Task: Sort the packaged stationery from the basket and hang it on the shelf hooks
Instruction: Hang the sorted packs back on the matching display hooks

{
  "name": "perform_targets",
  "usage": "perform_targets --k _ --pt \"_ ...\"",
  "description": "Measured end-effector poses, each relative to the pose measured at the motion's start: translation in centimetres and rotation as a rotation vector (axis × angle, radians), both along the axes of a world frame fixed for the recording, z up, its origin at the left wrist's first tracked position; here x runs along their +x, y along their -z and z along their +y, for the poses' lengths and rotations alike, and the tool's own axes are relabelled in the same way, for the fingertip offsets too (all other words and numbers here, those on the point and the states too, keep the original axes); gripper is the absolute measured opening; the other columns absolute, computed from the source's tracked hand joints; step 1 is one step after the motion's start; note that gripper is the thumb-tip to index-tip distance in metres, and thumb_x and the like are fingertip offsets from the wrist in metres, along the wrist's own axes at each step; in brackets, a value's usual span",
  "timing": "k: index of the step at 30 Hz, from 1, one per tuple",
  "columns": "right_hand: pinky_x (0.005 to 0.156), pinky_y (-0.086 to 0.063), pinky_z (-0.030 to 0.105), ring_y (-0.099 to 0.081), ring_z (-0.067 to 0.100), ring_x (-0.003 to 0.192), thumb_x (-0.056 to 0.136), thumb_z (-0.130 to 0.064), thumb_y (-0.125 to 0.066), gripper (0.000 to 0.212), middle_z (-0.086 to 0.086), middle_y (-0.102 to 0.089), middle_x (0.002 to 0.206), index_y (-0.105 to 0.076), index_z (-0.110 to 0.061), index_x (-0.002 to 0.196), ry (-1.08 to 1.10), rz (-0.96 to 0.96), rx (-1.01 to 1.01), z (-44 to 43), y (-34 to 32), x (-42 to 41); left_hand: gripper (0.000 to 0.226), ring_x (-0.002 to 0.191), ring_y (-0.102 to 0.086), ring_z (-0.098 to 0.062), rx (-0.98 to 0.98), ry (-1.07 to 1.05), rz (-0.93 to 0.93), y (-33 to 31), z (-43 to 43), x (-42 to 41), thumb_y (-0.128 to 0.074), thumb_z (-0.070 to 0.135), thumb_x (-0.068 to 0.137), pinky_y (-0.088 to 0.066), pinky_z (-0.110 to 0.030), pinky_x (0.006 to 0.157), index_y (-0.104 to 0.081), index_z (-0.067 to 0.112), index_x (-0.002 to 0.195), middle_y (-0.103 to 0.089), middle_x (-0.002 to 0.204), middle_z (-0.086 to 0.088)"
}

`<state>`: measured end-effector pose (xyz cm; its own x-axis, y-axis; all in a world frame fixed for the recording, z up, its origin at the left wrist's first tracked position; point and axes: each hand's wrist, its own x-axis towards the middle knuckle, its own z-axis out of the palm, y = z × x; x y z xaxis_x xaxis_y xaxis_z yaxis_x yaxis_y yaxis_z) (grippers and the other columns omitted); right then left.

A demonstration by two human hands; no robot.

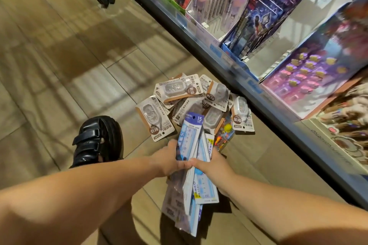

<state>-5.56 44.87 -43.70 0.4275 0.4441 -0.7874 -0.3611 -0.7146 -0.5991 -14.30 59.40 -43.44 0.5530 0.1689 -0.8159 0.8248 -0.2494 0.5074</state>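
Right at the bundle's middle, fingers of both hands were curled round the ruler packs, left hand and right hand touching. They looked like light, thin, slick sleeves, bendy and likely to fan out, so I'd pinch near the top hang holes. Just past them, tape packs sat heaped on the floor, beside the shelf.

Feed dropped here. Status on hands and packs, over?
Left hand, right hand both grip the ruler packs. Correction tape packs heaped on floor ahead. Nothing between hands and shelf.
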Motion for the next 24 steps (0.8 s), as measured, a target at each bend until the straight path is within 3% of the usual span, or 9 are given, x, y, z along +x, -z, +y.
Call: perform_targets --k 4,7,9,12,14,17,20,22,24 --pt "0.084 -0.055 0.037 -0.067 0.018 0.097 0.083 -0.02 -0.074 0.042 0.001 -0.067 0.113 -0.049 -0.025 0.115 -0.022 -0.096 0.082 0.9 -2.6 3.3 0.074 0.101 -0.054 -0.008 -0.057 -0.1 -0.141 -2.0 1.3 2.6 -0.077 0.033 0.08 -0.047 -0.018 0.078 -0.033 0.017 0.137 -0.057 0.119 0.006" --pt "0.084 -0.057 0.04 -0.068 0.019 0.094 0.082 -0.022 -0.075 0.041 0.001 -0.068 0.111 -0.05 -0.026 0.113 0.0 -0.14 0.127 1.3 -4.3 5.3 0.081 0.102 -0.061 -0.01 -0.095 -0.158 -0.208 -3.7 2.2 4.6 -0.087 0.044 0.064 -0.053 -0.029 0.086 -0.039 0.027 0.128 -0.061 0.109 0.013" --pt "0.083 -0.057 0.042 -0.069 0.019 0.093 0.081 -0.024 -0.076 0.04 0.001 -0.068 0.11 -0.052 -0.025 0.113 0.04 -0.168 0.157 1.5 -5.5 6.7 0.087 0.106 -0.064 -0.016 -0.109 -0.206 -0.257 -4.9 2.7 6.0 -0.09 0.047 0.053 -0.054 -0.041 0.093 -0.044 0.029 0.125 -0.066 0.115 0.007" --pt "0.083 -0.057 0.048 -0.071 0.021 0.09 0.072 -0.036 -0.08 0.044 0.0 -0.07 0.106 -0.055 -0.03 0.107 0.101 -0.211 0.207 1.9 -8.0 8.7 0.064 0.102 -0.065 -0.016 -0.108 -0.223 -0.321 -8.0 3.3 8.5 -0.089 0.034 0.065 -0.054 -0.039 0.091 -0.053 0.029 0.117 -0.068 0.111 0.004" --pt "0.082 -0.057 0.05 -0.072 0.022 0.089 0.064 -0.044 -0.08 0.054 0.001 -0.071 0.106 -0.056 -0.029 0.11 0.137 -0.236 0.236 1.8 -10.2 10.3 0.066 0.102 -0.068 -0.019 -0.164 -0.205 -0.388 -10.7 3.7 10.4 -0.093 0.04 0.056 -0.053 -0.045 0.095 -0.06 0.027 0.112 -0.072 0.108 0.002" --pt "0.083 -0.057 0.05 -0.071 0.026 0.089 0.078 -0.026 -0.078 0.034 0.007 -0.071 0.104 -0.057 -0.023 0.104 0.191 -0.297 0.291 1.2 -13.9 12.3 0.071 0.106 -0.067 -0.027 -0.293 -0.183 -0.464 -13.5 3.5 12.8 -0.093 0.032 0.051 -0.051 -0.042 0.098 -0.065 0.016 0.115 -0.071 0.115 -0.009" --pt "0.072 -0.06 0.037 -0.072 0.018 0.08 0.082 -0.016 -0.074 0.028 0.01 -0.071 0.103 -0.057 -0.017 0.104 0.255 -0.359 0.345 -0.1 -18.0 14.1 0.055 0.106 -0.067 -0.024 -0.387 -0.177 -0.534 -17.3 2.1 15.0 -0.078 0.019 0.071 -0.05 -0.041 0.099 -0.061 0.013 0.123 -0.071 0.117 -0.007" --pt "0.057 -0.055 0.021 -0.07 0.006 0.069 0.084 -0.018 -0.073 0.027 0.005 -0.071 0.098 -0.057 -0.016 0.105 0.285 -0.421 0.369 -1.2 -21.2 14.9 0.056 0.107 -0.066 -0.024 -0.425 -0.173 -0.564 -20.1 0.9 16.3 -0.074 0.021 0.083 -0.051 -0.043 0.097 -0.051 0.016 0.134 -0.069 0.119 -0.006" --pt "0.052 -0.052 0.017 -0.069 0.004 0.067 0.084 -0.025 -0.073 0.03 0.002 -0.07 0.095 -0.057 -0.015 0.108 0.296 -0.482 0.389 -2.5 -24.3 15.4 0.064 0.115 -0.061 -0.024 -0.459 -0.146 -0.595 -23.0 -0.2 17.0 -0.069 0.03 0.084 -0.047 -0.047 0.101 -0.041 0.022 0.14 -0.065 0.126 -0.004"
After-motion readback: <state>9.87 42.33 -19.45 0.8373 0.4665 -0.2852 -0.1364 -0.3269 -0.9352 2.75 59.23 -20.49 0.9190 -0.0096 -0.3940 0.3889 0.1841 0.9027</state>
